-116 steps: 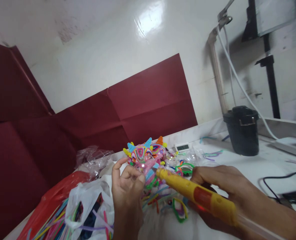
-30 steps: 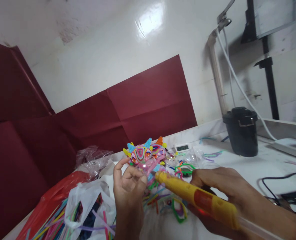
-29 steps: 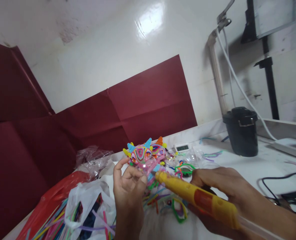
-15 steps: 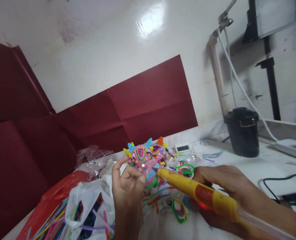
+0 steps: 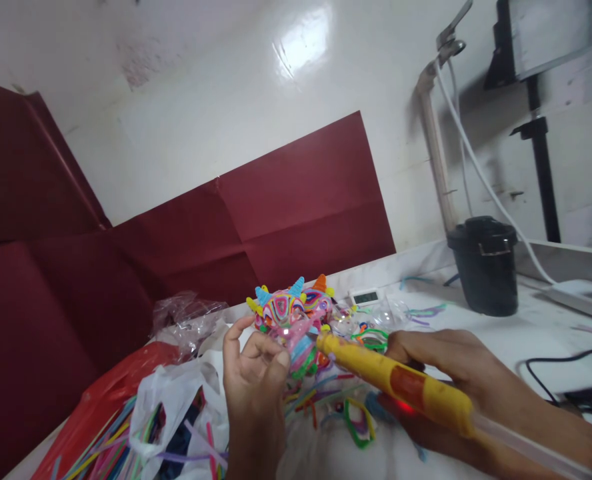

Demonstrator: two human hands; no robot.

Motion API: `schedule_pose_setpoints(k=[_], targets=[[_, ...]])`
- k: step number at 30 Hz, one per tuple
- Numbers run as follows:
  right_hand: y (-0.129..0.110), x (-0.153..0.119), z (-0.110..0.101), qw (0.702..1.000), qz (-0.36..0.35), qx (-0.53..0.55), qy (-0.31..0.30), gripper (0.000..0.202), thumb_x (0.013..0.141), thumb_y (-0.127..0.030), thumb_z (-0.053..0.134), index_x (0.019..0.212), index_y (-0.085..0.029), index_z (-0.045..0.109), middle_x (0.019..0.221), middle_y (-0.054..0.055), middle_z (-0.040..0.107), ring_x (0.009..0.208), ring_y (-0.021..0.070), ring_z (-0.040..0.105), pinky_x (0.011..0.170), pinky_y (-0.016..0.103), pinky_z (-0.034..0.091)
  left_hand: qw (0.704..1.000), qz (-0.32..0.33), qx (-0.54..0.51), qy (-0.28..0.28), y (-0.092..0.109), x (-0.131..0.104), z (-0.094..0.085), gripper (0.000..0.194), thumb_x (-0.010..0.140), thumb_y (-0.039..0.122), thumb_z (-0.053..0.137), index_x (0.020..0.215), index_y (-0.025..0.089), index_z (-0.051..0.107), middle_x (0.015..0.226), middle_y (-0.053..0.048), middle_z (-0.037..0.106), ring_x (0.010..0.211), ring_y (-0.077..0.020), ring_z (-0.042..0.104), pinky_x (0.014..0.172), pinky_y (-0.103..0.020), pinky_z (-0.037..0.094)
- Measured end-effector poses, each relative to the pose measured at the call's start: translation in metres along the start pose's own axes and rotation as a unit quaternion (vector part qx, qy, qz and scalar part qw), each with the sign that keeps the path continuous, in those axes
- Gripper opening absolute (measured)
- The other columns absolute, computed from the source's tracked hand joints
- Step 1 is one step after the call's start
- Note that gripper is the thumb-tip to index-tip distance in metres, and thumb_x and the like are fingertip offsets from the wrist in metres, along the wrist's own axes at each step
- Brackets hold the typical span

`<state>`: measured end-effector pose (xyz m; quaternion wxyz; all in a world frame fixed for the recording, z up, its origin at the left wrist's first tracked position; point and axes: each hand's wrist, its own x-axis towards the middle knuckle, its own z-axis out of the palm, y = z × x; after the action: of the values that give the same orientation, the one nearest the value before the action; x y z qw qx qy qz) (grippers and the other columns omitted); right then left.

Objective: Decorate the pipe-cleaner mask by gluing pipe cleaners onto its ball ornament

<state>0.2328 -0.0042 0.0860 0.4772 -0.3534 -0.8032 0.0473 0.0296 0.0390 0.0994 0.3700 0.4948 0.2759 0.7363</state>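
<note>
My right hand (image 5: 456, 380) is wrapped round a yellow hot glue gun (image 5: 361, 360), with a clear glue stick (image 5: 521, 443) out of its back end and a red light glowing below. The gun's nozzle points left, close to the fingertips of my left hand (image 5: 256, 380). Thumb and index finger of that hand pinch together; what lies between them is too small and blurred to name. Right beyond the fingertips are bright creatures made of pipe cleaners (image 5: 282, 308), with blue, yellow and orange horns. A blue and pink piece (image 5: 301, 350) shows beside the fingers.
On the left, a white plastic bag (image 5: 151, 407) and a red bag (image 5: 126, 370) lie around many loose pipe cleaners (image 5: 103, 453). A green-edged shape (image 5: 360, 423) rests on the table. Behind stand a small digital display (image 5: 366, 297) and a black lidded bin (image 5: 483, 267).
The glue gun has shifted very slightly, its nozzle staying near my left fingertips. My left hand has barely moved.
</note>
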Motion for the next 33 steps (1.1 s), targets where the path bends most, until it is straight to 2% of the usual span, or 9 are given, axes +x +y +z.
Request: schedule_pose_setpoints(k=[7, 14, 18, 25, 33], targets=[[0.003, -0.002, 0.006, 0.998, 0.053, 0.015, 0.011, 0.013, 0.071, -0.023, 0.061, 0.064, -0.022, 0.05, 0.056, -0.004, 0.057, 0.048, 0.0123, 0.049, 0.045, 0.024, 0.035, 0.999, -0.023, -0.024, -0.009, -0.003, 0.004, -0.006, 0.054, 0.06, 0.013, 0.072, 0.109, 0.026, 0.054, 0.06, 0.006, 0.054, 0.055, -0.0084, 0.046, 0.053, -0.017, 0.04], [-0.007, 0.003, 0.001, 1.0, 0.015, 0.016, 0.013, 0.014, 0.075, -0.019, 0.058, 0.065, -0.022, 0.05, 0.055, -0.004, 0.057, 0.046, 0.0111, 0.048, 0.043, 0.023, 0.034, 0.997, -0.039, -0.055, -0.03, -0.001, 0.006, -0.007, 0.05, 0.063, 0.014, 0.072, 0.108, 0.025, 0.054, 0.061, 0.006, 0.053, 0.056, -0.0084, 0.047, 0.056, -0.018, 0.041], [-0.011, 0.005, -0.002, 1.0, 0.019, 0.024, 0.003, 0.013, 0.076, -0.018, 0.056, 0.065, -0.022, 0.05, 0.056, -0.003, 0.06, 0.045, 0.0111, 0.049, 0.042, 0.023, 0.035, 0.997, -0.043, -0.057, -0.03, -0.001, 0.006, -0.008, 0.051, 0.062, 0.014, 0.072, 0.108, 0.025, 0.054, 0.061, 0.006, 0.053, 0.057, -0.0089, 0.047, 0.057, -0.019, 0.041], [-0.009, 0.002, 0.002, 0.999, 0.034, 0.02, 0.006, 0.013, 0.068, -0.016, 0.061, 0.065, -0.022, 0.05, 0.056, -0.003, 0.061, 0.047, 0.0122, 0.05, 0.043, 0.023, 0.034, 0.998, -0.025, -0.042, -0.027, -0.004, 0.005, -0.006, 0.054, 0.061, 0.014, 0.073, 0.11, 0.025, 0.053, 0.061, 0.006, 0.054, 0.057, -0.0092, 0.047, 0.058, -0.019, 0.041], [-0.006, 0.0, 0.002, 0.998, 0.053, 0.043, -0.013, 0.011, 0.07, -0.018, 0.059, 0.065, -0.022, 0.05, 0.058, -0.002, 0.062, 0.048, 0.0124, 0.051, 0.043, 0.023, 0.036, 0.998, -0.025, -0.044, -0.025, -0.002, 0.003, -0.005, 0.053, 0.061, 0.013, 0.073, 0.109, 0.026, 0.054, 0.062, 0.006, 0.053, 0.058, -0.0091, 0.048, 0.058, -0.019, 0.043]])
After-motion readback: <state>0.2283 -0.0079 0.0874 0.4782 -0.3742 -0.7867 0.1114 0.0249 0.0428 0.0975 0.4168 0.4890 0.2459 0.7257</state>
